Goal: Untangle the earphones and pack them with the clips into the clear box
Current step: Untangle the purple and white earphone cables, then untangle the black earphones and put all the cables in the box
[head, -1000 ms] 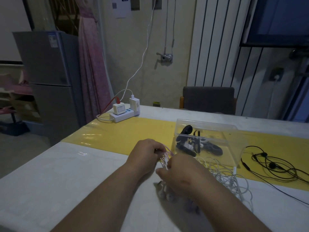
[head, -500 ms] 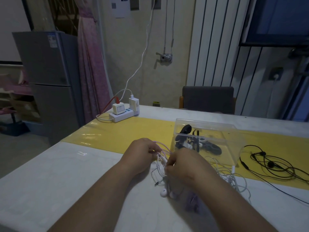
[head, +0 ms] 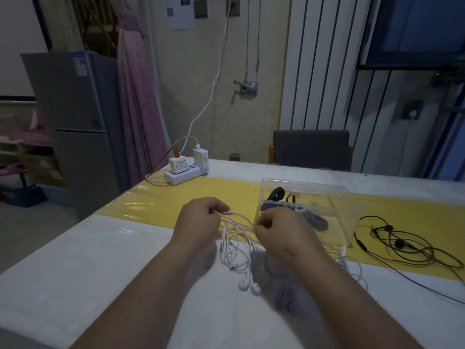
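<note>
The person is doing the untangling step. The left hand (head: pixel 198 222) and the right hand (head: pixel 279 233) are both hovering just in front of the clear plastic box (head: pixel 349 212). Each grip is narrow, with the fingertips pinching thin strands of the tangled white and pale pink earphone cables (head: pixel 235 245) and stretching them between the two hands. The rest of this tangle is hanging down to the tabletop, and two white earbuds (head: pixel 249 287) are lying in front of the box, nearer to the person. In my judgement the packing is not yet started for the earphones, because only some dark clips (head: pixel 276 196) are sitting inside the box, as far as I can tell through its wall. The next move is probably calling for a slow pull, following one strand through the loops, since thin cable is tightening easily into a knot. The thin black earphones (head: pixel 402 243) are lying loose to the right of the box. The box is standing on a glossy yellow strip (head: pixel 176 197) that is crossing the white tabletop (head: pixel 100 260). Behind the box to the left a white power strip (head: pixel 186 176) is sitting at the edge, and directly behind the box a grey chair (head: pixel 310 149) is standing. Far to the left a grey refrigerator (head: pixel 73 96) and a pink curtain (head: pixel 136 96) are showing in the dim room.
</note>
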